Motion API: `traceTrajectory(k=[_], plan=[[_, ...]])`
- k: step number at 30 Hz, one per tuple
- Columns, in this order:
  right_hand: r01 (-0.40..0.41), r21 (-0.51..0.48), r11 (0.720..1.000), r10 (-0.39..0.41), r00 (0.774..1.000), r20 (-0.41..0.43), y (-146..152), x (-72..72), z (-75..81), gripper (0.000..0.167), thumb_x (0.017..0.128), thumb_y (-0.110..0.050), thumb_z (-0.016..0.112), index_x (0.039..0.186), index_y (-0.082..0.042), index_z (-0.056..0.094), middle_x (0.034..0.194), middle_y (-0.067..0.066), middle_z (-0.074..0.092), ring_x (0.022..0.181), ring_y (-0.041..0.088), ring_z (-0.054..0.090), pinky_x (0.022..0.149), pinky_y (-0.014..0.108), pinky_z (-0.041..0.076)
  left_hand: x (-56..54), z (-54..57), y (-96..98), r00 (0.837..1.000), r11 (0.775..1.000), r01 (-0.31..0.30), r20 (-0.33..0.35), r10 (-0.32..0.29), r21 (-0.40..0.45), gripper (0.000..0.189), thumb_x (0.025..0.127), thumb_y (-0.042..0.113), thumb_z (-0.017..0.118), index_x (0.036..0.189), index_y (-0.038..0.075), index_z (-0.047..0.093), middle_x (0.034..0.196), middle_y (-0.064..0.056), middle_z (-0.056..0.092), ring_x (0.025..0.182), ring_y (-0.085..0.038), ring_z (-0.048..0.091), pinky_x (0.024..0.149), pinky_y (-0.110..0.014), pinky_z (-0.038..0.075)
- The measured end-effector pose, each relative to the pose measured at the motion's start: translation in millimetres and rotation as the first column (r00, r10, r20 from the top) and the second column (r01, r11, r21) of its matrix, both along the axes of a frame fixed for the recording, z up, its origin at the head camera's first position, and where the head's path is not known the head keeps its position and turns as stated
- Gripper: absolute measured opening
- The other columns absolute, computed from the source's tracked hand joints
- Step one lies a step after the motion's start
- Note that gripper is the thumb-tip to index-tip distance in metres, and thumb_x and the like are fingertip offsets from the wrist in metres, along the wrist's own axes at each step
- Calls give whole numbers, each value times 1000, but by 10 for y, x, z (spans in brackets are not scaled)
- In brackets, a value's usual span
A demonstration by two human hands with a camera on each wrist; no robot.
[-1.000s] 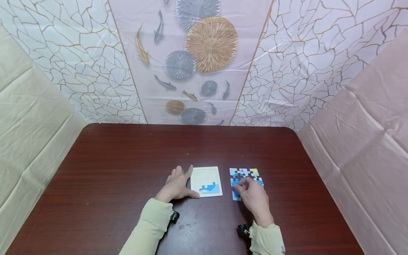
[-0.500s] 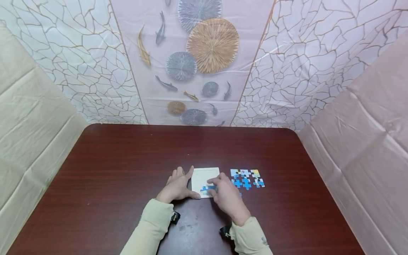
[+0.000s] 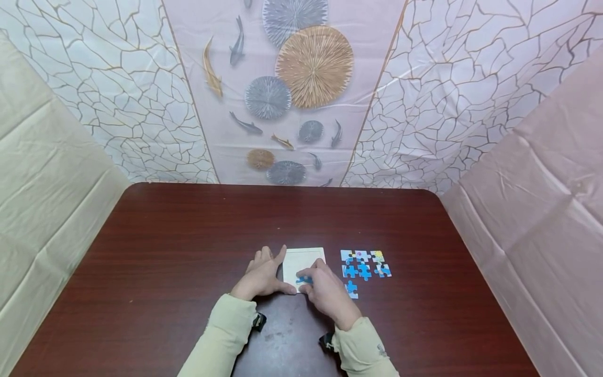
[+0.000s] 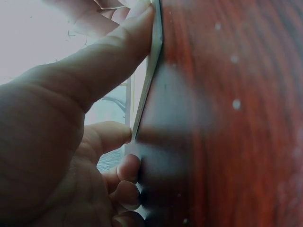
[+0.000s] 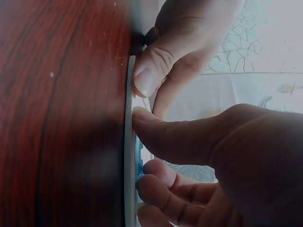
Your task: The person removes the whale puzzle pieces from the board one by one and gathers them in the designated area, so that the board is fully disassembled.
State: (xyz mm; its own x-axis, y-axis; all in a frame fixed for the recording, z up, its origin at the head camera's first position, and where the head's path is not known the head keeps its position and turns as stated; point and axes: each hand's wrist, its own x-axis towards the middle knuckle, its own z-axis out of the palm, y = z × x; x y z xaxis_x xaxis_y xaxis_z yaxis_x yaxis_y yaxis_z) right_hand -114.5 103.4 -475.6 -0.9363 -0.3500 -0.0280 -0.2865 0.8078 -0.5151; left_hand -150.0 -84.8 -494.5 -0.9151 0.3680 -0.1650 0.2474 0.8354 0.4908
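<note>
A square, pale puzzle board point(image 3: 297, 258) lies flat on the table, partly filled with blue pieces along its near side. My left hand point(image 3: 261, 275) spans its left side, forefinger by the far left corner and thumb on the near edge. Over the near part of the board, my right hand point(image 3: 326, 290) has bent fingers and thumb at a blue puzzle piece point(image 3: 305, 279). In the right wrist view, its thumb touches the board's rim, and a blue edge point(image 5: 138, 156) shows by the fingers. The hand hides much of the filled part.
Several loose puzzle pieces point(image 3: 364, 270) lie in loose rows right of the board, with one blue piece point(image 3: 351, 289) nearer me. The dark red table point(image 3: 212, 220) meets patterned cloth walls at its back and sides.
My right hand has come left from the loose pieces to the board, then slid slightly further left and nearer over it. The left hand has stayed at the board's left side.
</note>
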Motion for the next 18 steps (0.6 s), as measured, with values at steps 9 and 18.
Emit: traceTrajectory(k=[9, 18], plan=[[-13, 12, 1000, 13, 1000, -26, -1, -24, -18, 25, 85, -15, 77, 109, -11, 73, 90, 3, 51, 79, 15, 54, 70, 31, 49, 1, -5, 3, 1000, 1000, 2, -11, -2, -6, 116, 66, 61, 81, 154, 11, 27, 97, -7, 34, 86, -24, 32, 71, -35, 30], [-11, 10, 1000, 10, 999, 50, -14, -83, 6, 21, 84, -15, 78, 102, -11, 69, 90, 5, 50, 74, 15, 53, 69, 34, 48, -3, -12, 10, 1000, 1000, 2, -15, -2, -13, 116, 65, 61, 82, 154, 11, 27, 97, -7, 34, 86, -24, 33, 72, -35, 31]])
